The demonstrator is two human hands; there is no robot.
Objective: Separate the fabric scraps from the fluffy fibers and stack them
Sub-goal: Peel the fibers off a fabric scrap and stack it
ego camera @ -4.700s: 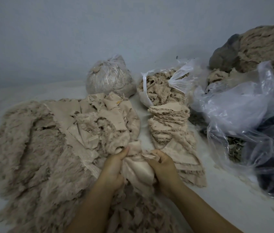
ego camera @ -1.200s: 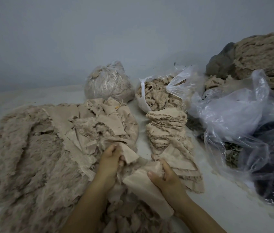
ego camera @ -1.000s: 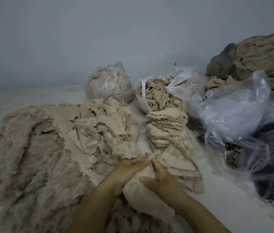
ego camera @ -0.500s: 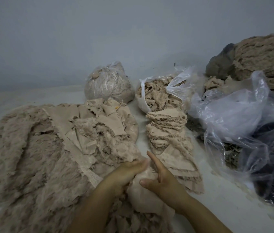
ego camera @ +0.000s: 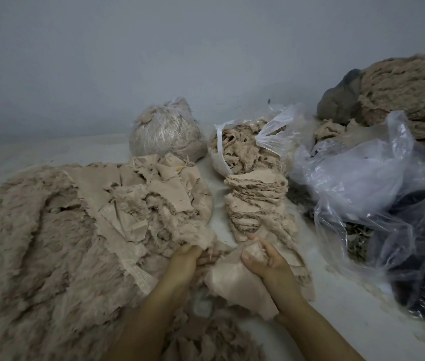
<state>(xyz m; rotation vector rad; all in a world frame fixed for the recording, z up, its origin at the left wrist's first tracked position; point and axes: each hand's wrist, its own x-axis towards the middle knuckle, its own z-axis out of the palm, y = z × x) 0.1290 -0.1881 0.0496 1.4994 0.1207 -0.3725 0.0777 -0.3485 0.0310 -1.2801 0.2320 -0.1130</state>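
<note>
Head view: hands parted since half a second before, left hand point(ego camera: 184, 259) clutching a tuft of fluffy fibers point(ego camera: 195, 234), right hand point(ego camera: 266, 259) pinching a smooth beige fabric scrap point(ego camera: 235, 285) near centre — scrap apparently just torn free, ready for stacking. Layered, ragged-edged scrap stack point(ego camera: 257, 201) just beyond the right hand. Shaggy fiber heap point(ego camera: 39, 230) spread left on the pale counter point(ego camera: 349, 321); crinkled clear plastic bags point(ego camera: 357, 178) at right.

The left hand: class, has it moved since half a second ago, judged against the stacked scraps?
Yes. The left hand has pulled left, away from the stack of scraps and the right hand, tugging fluffy fiber.
</note>
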